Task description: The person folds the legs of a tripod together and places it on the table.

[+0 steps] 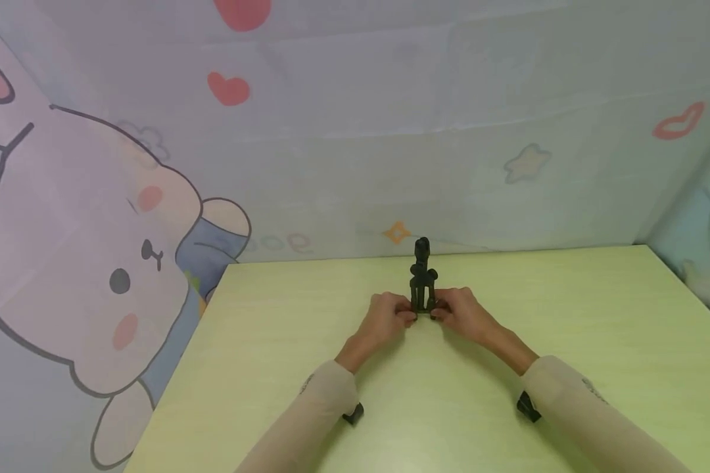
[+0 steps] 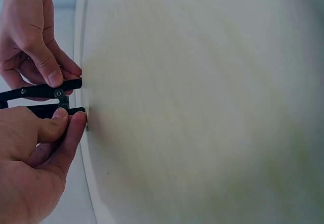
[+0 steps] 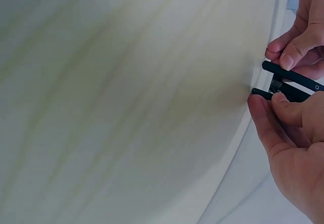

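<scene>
A black jointed stand (image 1: pixel 423 270) is near the far edge of the table (image 1: pixel 449 407), roughly midway between the far left and far right corners, its narrow top pointing toward that edge; whether its feet touch the tabletop cannot be told. The stand is between the two hands at its lower end, the left hand (image 1: pixel 386 313) at its left leg (image 1: pixel 414 297) and the right hand (image 1: pixel 466 318) at its right leg (image 1: pixel 431 291). Each hand pinches its leg close to the tip, thumb on one side and bent fingers on the other, and in the left wrist view a short crosspiece (image 2: pixel 62 98) shows between the legs. The hands face each other, fingertips turned inward, with only the stand's width between them. Both forearms reach in from the near side of the table and slant toward each other, in pale sleeves (image 1: pixel 319 410) that end just short of the wrists. Beyond the far edge rises a wall cloth (image 1: pixel 361 164), printed with hearts and stars.
</scene>
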The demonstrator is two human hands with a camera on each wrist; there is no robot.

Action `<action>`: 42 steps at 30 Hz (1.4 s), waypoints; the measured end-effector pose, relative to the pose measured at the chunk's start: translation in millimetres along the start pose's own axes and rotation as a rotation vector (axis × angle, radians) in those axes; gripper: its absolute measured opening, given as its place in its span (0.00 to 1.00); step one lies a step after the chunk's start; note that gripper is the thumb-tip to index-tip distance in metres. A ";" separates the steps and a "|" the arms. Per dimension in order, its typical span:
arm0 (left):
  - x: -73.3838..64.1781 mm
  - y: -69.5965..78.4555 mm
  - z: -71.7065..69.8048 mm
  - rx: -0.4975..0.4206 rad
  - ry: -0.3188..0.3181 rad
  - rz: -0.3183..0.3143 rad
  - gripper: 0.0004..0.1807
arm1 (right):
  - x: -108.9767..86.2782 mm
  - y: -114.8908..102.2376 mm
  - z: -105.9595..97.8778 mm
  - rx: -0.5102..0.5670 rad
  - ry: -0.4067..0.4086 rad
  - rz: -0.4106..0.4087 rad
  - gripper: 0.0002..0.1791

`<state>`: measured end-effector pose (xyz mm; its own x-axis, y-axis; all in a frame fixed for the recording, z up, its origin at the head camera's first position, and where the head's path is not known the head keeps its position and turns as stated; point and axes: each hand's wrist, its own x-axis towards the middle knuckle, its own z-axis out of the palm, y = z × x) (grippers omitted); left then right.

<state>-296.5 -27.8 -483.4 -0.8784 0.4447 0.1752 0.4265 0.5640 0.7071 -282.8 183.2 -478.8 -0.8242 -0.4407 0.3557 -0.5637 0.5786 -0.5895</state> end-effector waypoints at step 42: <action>10.6 9.4 -3.5 0.152 -0.145 -0.020 0.02 | 4.9 7.7 1.9 -0.120 -0.082 -0.151 0.10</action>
<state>-302.6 -20.2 -472.5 -0.8516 0.5213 0.0542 0.4464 0.6673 0.5962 -291.2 184.2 -482.9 -0.7256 -0.5798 0.3706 -0.6868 0.5770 -0.4420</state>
